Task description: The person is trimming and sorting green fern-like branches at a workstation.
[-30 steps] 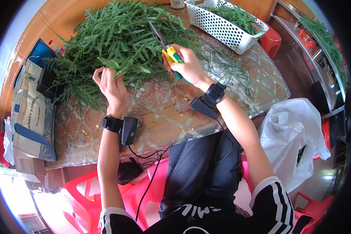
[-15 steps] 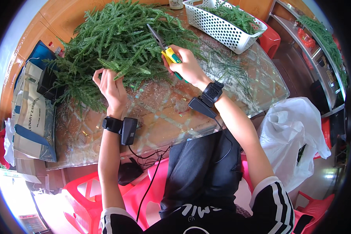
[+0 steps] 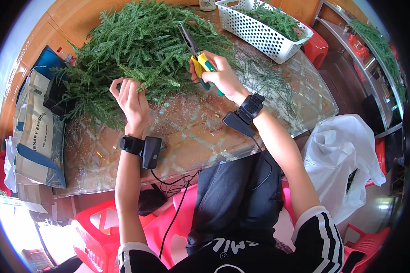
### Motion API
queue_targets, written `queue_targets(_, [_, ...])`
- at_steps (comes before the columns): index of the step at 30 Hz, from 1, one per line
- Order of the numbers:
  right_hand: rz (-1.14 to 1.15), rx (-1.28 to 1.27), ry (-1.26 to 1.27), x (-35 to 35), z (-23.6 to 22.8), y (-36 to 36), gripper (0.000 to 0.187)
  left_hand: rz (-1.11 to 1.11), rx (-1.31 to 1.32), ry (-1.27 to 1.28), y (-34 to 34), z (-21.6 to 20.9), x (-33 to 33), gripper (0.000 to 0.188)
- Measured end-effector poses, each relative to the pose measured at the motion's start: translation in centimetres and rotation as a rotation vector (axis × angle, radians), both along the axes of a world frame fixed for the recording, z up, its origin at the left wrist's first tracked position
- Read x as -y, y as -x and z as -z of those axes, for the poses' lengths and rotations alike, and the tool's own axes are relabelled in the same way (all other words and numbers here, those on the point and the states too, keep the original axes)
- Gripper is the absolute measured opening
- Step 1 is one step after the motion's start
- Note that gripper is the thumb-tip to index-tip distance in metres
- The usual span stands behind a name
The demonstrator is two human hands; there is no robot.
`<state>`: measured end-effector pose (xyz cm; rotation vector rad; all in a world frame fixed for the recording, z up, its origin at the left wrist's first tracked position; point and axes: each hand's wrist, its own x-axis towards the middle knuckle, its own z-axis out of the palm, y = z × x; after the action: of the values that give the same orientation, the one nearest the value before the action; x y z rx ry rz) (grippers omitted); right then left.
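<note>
A big heap of green artificial pine branches (image 3: 132,41) covers the far left of the table. At its near edge my left hand (image 3: 134,107) is closed, with bent fingers pinching the stem end of a pine sprig (image 3: 157,81) that points right. To the right of it, my right hand (image 3: 225,81) grips long-nose pliers (image 3: 189,40) with yellow and green handles. Their grey jaws point up and away, over the heap, and hold nothing that I can see. The pliers are apart from the sprig. My fingers hide the sprig's stem end.
Loose green needles (image 3: 271,84) and white crumbs lie on the table (image 3: 191,136). A white perforated basket (image 3: 255,34) with more greenery stands at the far right. At the left edge is a tote bag (image 3: 38,132); a white plastic sack (image 3: 341,154) stands right of the table. Cables hang from my wrist devices.
The pliers have moved slightly up and to the right, and their handles look further apart. The sprig has shifted a little right in my left hand. A dark shape has appeared at the lower left.
</note>
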<state>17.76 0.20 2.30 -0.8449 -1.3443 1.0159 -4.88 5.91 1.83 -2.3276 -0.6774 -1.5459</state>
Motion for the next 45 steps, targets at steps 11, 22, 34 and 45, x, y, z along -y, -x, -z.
queue_targets(11, [0.112, 0.098, 0.041, 0.0, 0.1, -0.1, 0.025, 0.001, 0.004, -0.002, -0.2, 0.1, 0.0, 0.012])
queue_targets(22, [0.137, 0.076, 0.027, 0.0, 0.3, 0.2, 0.031, -0.011, 0.009, 0.006, -0.2, 0.2, 0.1, 0.014])
queue_targets(34, [0.041, 0.004, 0.014, 0.1, 0.0, 0.1, 0.038, -0.001, 0.033, 0.026, -0.3, 0.2, 0.1, 0.009])
queue_targets(45, [-0.140, 0.097, 0.012, 0.6, 0.0, 1.5, 0.038, 0.034, 0.002, 0.018, -0.3, 0.1, 0.5, 0.014])
